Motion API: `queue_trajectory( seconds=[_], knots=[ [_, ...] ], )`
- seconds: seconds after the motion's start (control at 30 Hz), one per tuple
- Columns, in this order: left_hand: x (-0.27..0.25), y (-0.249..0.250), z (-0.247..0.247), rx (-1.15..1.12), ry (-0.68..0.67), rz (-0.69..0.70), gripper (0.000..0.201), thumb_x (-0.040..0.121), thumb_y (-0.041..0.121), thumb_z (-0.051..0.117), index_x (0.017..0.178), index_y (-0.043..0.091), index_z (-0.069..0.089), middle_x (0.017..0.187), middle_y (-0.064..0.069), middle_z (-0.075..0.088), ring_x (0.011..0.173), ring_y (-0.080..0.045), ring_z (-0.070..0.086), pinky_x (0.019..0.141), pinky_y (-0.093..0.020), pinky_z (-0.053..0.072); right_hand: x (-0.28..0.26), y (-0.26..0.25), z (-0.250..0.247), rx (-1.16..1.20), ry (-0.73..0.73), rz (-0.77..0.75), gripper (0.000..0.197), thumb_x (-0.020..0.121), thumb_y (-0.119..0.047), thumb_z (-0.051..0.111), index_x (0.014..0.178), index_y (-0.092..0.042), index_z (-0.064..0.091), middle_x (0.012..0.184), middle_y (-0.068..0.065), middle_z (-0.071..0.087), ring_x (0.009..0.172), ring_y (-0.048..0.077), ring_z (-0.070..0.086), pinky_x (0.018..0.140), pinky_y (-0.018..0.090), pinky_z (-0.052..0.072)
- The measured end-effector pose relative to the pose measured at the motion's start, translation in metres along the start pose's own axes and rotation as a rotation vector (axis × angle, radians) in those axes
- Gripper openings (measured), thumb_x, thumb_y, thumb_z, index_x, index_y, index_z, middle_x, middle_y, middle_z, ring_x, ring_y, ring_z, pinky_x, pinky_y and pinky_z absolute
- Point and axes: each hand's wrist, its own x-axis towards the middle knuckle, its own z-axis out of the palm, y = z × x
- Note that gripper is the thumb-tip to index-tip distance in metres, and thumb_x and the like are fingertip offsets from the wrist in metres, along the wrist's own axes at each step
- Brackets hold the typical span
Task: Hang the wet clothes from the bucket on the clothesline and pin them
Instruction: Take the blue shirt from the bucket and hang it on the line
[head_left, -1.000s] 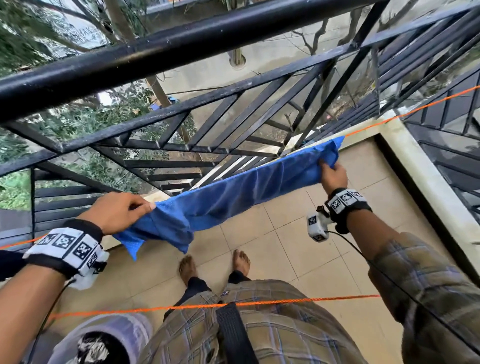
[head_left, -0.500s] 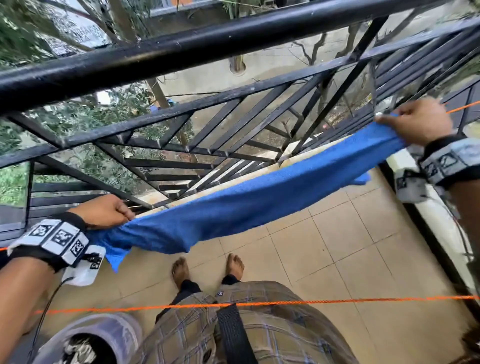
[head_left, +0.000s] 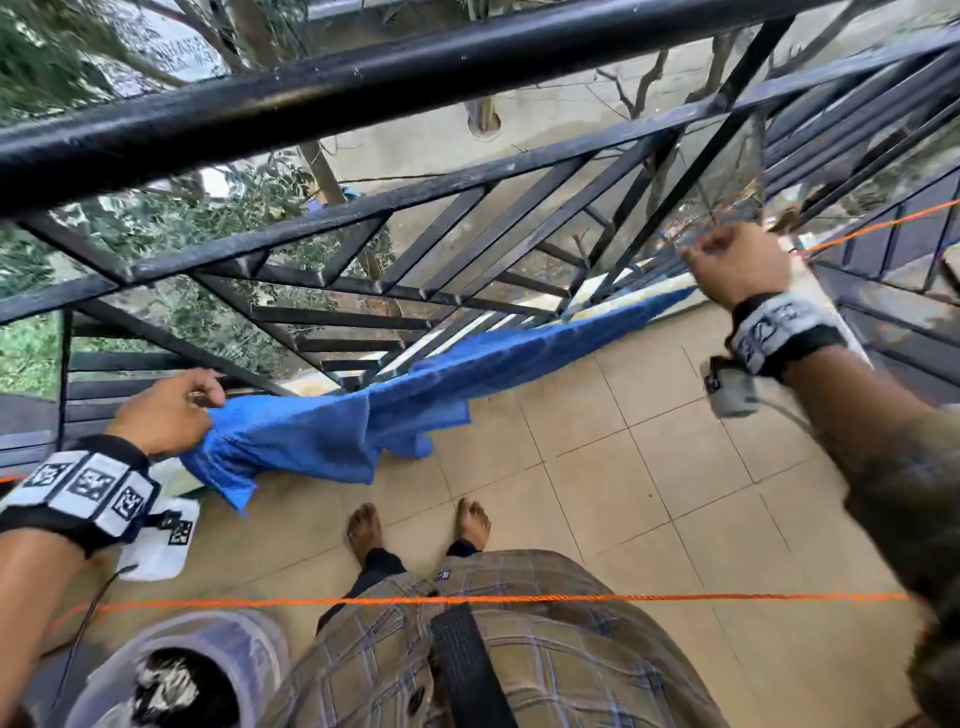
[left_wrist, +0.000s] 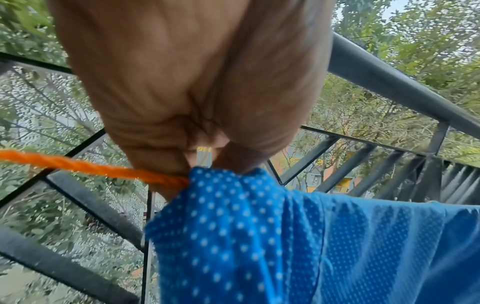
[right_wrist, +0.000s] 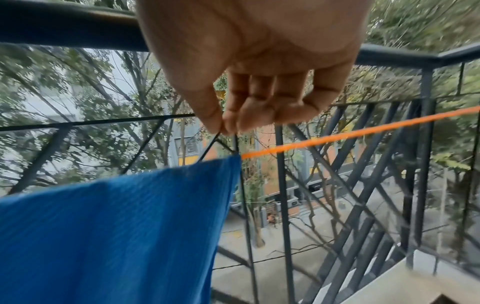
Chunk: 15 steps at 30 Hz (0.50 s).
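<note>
While the left hand (head_left: 166, 410) pinches the bunched end of the blue cloth (head_left: 426, 400) against the orange line (left_wrist: 85, 168), the right hand (head_left: 737, 262) hovers just above the far end, its fingertips (right_wrist: 228, 123) drawn together but holding nothing that shows; its grip looks released. The cloth lies draped over the line beside the railing (head_left: 363, 93), its long axis running along the line from lower left to upper right in the head view, the right end spread flat, the left end crumpled and drooping. To finish this step well, the person would likely ease the left bunch outward along the line until the top edge lies even, keeping one end pinned by a hand so the wet cloth does not slide off. No pegs are visible. More clothes sit in the bucket (head_left: 249, 654) at the feet.
</note>
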Motion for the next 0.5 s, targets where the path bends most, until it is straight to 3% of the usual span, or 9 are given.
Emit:
queue_trajectory(
  seconds=[0.13, 0.2, 0.27, 0.33, 0.4, 0.5],
  knots=[
    [-0.007, 0.005, -0.001, -0.152, 0.122, -0.063, 0.022, 0.078, -0.005, 0.051, 0.078, 0.014, 0.062, 0.073, -0.011, 0.061, 0.071, -0.031, 0.059, 0.068, -0.035, 0.043, -0.053, 0.006, 0.04, 0.101, 0.015, -0.006, 0.042, 0.083, -0.058, 0.059, 0.071, -0.018, 0.062, 0.069, 0.005, 0.064, 0.075, 0.03, 0.064, 0.064, 0.031, 0.045],
    [-0.01, 0.011, -0.002, -0.294, 0.145, -0.024, 0.022, 0.083, -0.005, 0.047, 0.08, 0.011, 0.062, 0.069, -0.01, 0.058, 0.061, -0.027, 0.054, 0.061, -0.029, 0.043, -0.063, 0.016, 0.064, 0.242, -0.047, 0.083, 0.054, 0.079, -0.069, 0.057, 0.069, -0.016, 0.06, 0.065, 0.002, 0.066, 0.072, 0.029, 0.067, 0.066, 0.032, 0.051],
    [-0.012, 0.018, -0.005, -0.371, 0.206, 0.0, 0.029, 0.087, -0.011, 0.042, 0.08, 0.011, 0.06, 0.072, -0.006, 0.057, 0.054, -0.012, 0.055, 0.052, -0.016, 0.046, -0.063, 0.019, 0.078, 0.531, -0.136, 0.158, 0.053, 0.073, -0.074, 0.06, 0.077, -0.022, 0.061, 0.072, 0.001, 0.071, 0.071, 0.024, 0.07, 0.069, 0.038, 0.056],
    [-0.011, 0.018, -0.009, -0.519, 0.245, -0.02, 0.037, 0.09, -0.013, 0.041, 0.075, 0.017, 0.056, 0.073, -0.004, 0.053, 0.045, 0.001, 0.054, 0.043, -0.006, 0.041, -0.067, 0.007, 0.082, 0.757, -0.225, 0.191, 0.036, 0.081, -0.058, 0.064, 0.087, -0.023, 0.059, 0.083, 0.003, 0.067, 0.072, 0.02, 0.064, 0.065, 0.034, 0.051],
    [-0.008, 0.014, -0.014, -0.672, 0.278, -0.074, 0.039, 0.093, -0.011, 0.043, 0.073, 0.022, 0.052, 0.075, -0.002, 0.052, 0.043, 0.002, 0.054, 0.039, -0.007, 0.043, -0.068, -0.008, 0.083, 0.912, -0.269, 0.196, 0.017, 0.093, -0.034, 0.062, 0.086, -0.02, 0.056, 0.081, 0.005, 0.058, 0.07, 0.015, 0.056, 0.06, 0.028, 0.045],
    [-0.006, 0.009, -0.021, -0.796, 0.263, -0.125, 0.038, 0.097, -0.005, 0.045, 0.075, 0.024, 0.051, 0.079, 0.001, 0.053, 0.052, -0.003, 0.057, 0.039, -0.009, 0.045, -0.063, -0.019, 0.084, 0.996, -0.213, 0.173, 0.021, 0.094, -0.017, 0.06, 0.073, -0.02, 0.055, 0.072, 0.004, 0.054, 0.067, 0.012, 0.052, 0.051, 0.021, 0.039]
  ],
)
